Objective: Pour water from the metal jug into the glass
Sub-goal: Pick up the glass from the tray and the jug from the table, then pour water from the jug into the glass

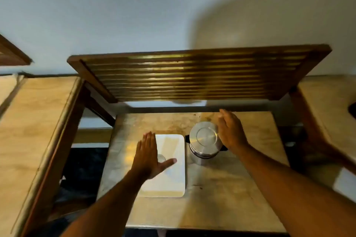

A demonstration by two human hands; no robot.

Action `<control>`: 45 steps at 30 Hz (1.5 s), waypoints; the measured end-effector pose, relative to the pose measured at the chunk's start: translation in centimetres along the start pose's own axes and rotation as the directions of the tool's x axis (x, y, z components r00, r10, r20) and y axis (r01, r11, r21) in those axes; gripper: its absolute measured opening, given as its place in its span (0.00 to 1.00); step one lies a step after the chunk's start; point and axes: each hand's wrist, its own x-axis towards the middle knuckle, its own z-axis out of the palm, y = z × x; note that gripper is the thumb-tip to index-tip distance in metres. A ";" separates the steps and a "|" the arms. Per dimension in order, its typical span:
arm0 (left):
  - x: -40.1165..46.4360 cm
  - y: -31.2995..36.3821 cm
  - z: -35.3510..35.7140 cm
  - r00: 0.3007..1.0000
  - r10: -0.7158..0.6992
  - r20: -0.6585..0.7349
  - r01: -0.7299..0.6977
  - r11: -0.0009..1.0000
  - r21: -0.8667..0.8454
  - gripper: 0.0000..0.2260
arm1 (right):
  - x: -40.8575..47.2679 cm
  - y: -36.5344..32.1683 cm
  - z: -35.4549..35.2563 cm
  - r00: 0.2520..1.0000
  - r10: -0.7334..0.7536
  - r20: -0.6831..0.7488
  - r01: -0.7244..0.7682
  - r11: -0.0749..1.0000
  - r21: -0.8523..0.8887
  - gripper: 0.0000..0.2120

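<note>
A person's two bare hands hover over a small table (221, 198) in the lower centre of the frame. The metal jug (205, 141) stands upright just right of centre, its round lid closed, so what it holds cannot be seen. The right hand (230, 131) is beside the jug's right side, fingers spread wide and holding nothing; whether it touches the metal cannot be told. Left of the jug lies a white tray (173, 177). On it sits the glass (161, 158), mostly hidden under the left hand (147, 155), so its contents cannot be judged. That hand is flat, fingers together, thumb out, gripping nothing. A slatted wooden shelf (192, 77) crosses the middle of the frame above the table.
</note>
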 end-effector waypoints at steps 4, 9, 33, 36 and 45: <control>1.2 -3.4 6.7 0.983 -0.155 0.097 0.164 0.983 -0.085 0.64 | 0.3 6.3 1.5 0.968 0.246 -0.057 -0.236 0.961 0.143 0.07; 1.7 -5.0 11.0 0.970 -0.238 0.057 0.239 0.874 -0.423 0.45 | 0.3 9.5 2.8 0.963 0.227 -0.146 -0.179 0.942 0.286 0.16; 0.2 2.6 -8.4 0.933 -0.191 -0.306 -0.096 0.687 -0.720 0.30 | -1.6 -5.2 -1.4 0.976 0.206 -0.066 -0.157 0.885 0.439 0.12; -0.9 5.2 -15.1 0.919 -0.078 -0.387 -0.218 0.717 -0.662 0.28 | -0.7 -12.9 -4.4 0.988 0.138 -0.074 -0.089 0.883 0.460 0.12; -4.5 11.7 -31.5 0.823 0.064 -0.565 -0.483 0.603 -0.635 0.28 | -1.4 -36.0 -13.9 0.956 -0.241 -0.168 0.272 0.941 0.202 0.11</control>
